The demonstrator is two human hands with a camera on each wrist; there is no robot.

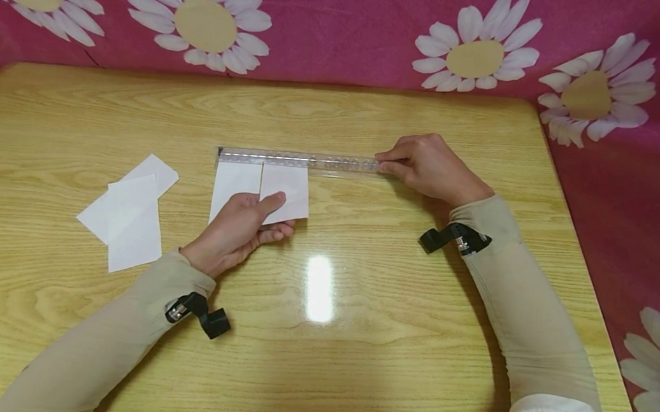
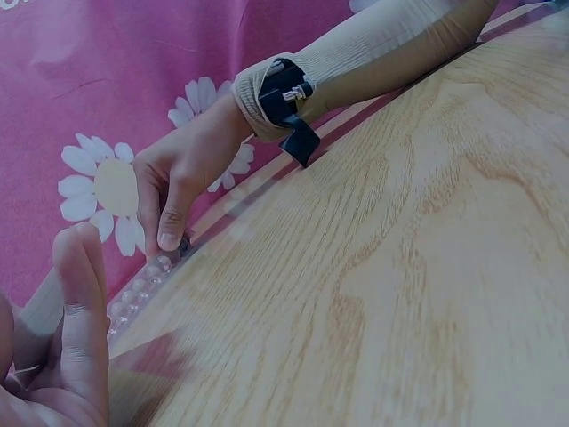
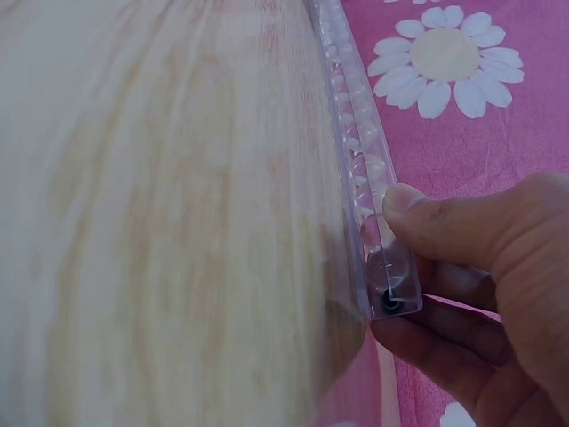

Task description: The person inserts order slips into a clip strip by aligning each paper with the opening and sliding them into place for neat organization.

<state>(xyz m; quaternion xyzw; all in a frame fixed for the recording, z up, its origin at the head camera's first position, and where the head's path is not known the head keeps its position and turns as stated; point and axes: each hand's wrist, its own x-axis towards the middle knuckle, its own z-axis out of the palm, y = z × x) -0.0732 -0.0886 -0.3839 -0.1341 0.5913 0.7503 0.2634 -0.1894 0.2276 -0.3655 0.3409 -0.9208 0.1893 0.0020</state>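
In the head view, my left hand (image 1: 235,232) pinches a small white paper (image 1: 291,187), thumb on top and fingers underneath. A second white paper (image 1: 237,177) lies to its left, partly hidden by that hand. Along the top edges of both papers runs a long clear plastic strip (image 1: 338,164), shaped like a ruler, with round bubble-like shapes inside. Its right end is pinched by my right hand (image 1: 433,168). The right wrist view shows the thumb over the strip (image 3: 360,151) and fingers below, next to a dark round piece (image 3: 391,302) at its end.
Two more white papers (image 1: 133,224) overlap on the wooden table (image 1: 390,338) to the left. Behind the table hangs a pink cloth (image 1: 342,28) with large daisies, which continues down the right side. A light reflection shows on the table's middle.
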